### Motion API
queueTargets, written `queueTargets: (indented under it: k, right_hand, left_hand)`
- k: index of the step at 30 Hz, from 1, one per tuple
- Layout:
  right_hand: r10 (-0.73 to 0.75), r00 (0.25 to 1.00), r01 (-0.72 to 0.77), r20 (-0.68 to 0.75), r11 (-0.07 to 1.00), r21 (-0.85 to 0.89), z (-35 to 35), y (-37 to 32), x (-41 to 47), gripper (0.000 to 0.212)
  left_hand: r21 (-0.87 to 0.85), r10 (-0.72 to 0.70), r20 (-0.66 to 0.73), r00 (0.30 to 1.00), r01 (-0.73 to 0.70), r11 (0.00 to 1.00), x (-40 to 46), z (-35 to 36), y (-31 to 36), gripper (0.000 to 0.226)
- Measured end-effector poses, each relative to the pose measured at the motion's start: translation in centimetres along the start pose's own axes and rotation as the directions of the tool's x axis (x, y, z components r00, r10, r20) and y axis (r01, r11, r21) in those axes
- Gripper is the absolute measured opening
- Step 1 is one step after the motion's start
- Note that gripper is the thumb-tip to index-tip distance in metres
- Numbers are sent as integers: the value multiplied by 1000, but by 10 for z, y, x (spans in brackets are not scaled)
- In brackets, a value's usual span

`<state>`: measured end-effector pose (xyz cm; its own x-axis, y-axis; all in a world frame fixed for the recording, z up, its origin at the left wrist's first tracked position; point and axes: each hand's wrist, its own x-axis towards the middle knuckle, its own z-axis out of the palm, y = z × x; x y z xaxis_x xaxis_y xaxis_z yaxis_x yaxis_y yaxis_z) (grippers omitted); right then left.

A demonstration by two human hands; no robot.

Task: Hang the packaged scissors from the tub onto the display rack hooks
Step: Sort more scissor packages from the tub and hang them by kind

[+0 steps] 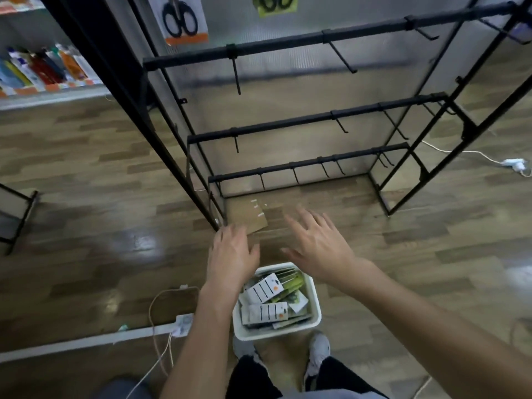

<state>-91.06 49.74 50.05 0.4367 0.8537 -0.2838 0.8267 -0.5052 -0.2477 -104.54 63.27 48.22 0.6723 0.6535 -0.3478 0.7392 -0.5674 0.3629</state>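
A white tub (313, 298) stands on the floor by my feet, holding several packaged scissors (263, 289) on white and green cards. My left hand (231, 251) hovers above the tub's far left corner, palm down, fingers relaxed, holding nothing. My right hand (316, 240) is spread open above the floor just beyond the tub, also empty. The black display rack (305, 119) rises ahead with three bars of bare hooks. Two packaged scissors hang at the top: one with an orange strip (181, 18) and one yellow-green (275, 4).
A brown cardboard piece (247, 216) lies at the rack's foot. A power strip (184, 322) and cables run on the wood floor at left; a white cable with plug (514, 162) lies at right. A shelf of goods (43, 67) stands far left.
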Motion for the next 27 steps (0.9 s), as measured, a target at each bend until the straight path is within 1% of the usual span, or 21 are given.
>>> queueTargets:
  k: [6,10,14,17,20,23,25,27]
  right_hand:
    - [55,994,-58,98,998,31,74,22,-1,73]
    - [84,987,-91,136,995,48,148,38,15,72]
    - [112,983,-123,146,990,65,234,58,46,72]
    - [108,981,-114,163,993,27,307,77,77,71]
    - [116,969,-119,220,993,1,383,95,108,68]
    - [116,954,-123,277,992,10,461,112,135,60]
    - [108,947,-116,303,993,10,511,126,146,62]
    - [105,937,-114,335,993,9,554,141,153,61]
  left_hand:
    - [32,4,92,996,-7,999,10,61,-8,62]
    - [46,6,166,986,-14,999,34,128,-36,61]
    - [66,11,220,975,-27,997,65,219,-77,61]
    - [102,-1,237,971,-24,995,93,289,-107,60]
    - [113,9,245,970,-37,993,125,365,-138,57]
    - [139,-1,270,963,-38,990,153,439,-169,59]
    - [129,-48,301,952,9,992,164,481,-190,65]
    - [118,-83,310,947,48,992,172,519,-209,78]
